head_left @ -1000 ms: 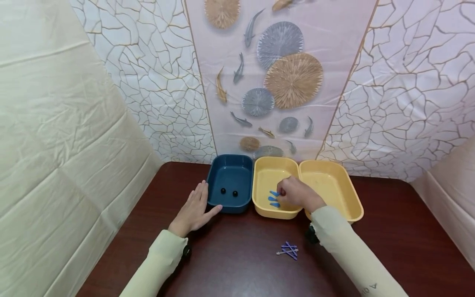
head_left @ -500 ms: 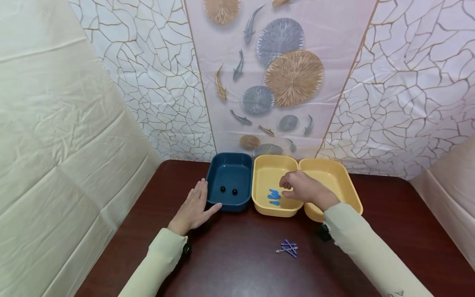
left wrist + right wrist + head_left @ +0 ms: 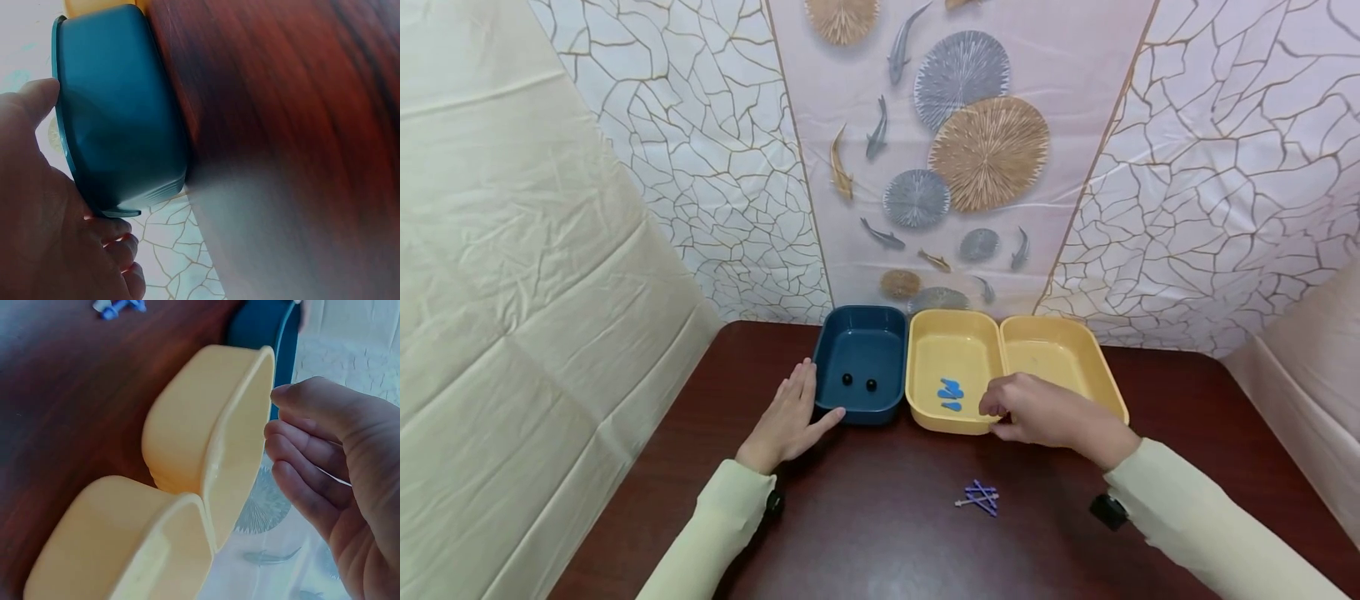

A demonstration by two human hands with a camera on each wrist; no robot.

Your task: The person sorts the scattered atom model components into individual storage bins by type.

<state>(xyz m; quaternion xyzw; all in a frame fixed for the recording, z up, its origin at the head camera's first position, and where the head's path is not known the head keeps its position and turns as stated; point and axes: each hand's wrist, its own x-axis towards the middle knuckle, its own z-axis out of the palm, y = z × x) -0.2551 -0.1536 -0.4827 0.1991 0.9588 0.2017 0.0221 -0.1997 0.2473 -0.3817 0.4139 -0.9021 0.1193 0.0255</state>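
The left hand (image 3: 784, 417) is laid flat on the table (image 3: 865, 517), fingers straight and together, thumb spread out against the near left corner of the blue tray (image 3: 862, 340); in the left wrist view the palm and thumb are seen touching that tray's outer wall. Nothing is held by it. The right hand (image 3: 1037, 410) is held over the near right corner of the middle yellow tray (image 3: 951, 329), where that tray meets the right yellow tray (image 3: 1060, 337). Its fingers are loosely curled, and in the right wrist view they are seen relaxed and just beside the rim, with nothing pinched between them.

Three small blue pieces (image 3: 951, 392) are seen lying in the middle yellow tray, near its front wall and just left of the right hand. Two black beads (image 3: 859, 382) are seen in the blue tray, toward its front. The three trays are set side by side, touching, along the far edge of the table. A small heap of purple sticks (image 3: 979, 497) is left on the table near its front edge, in front of the yellow trays and apart from both hands.
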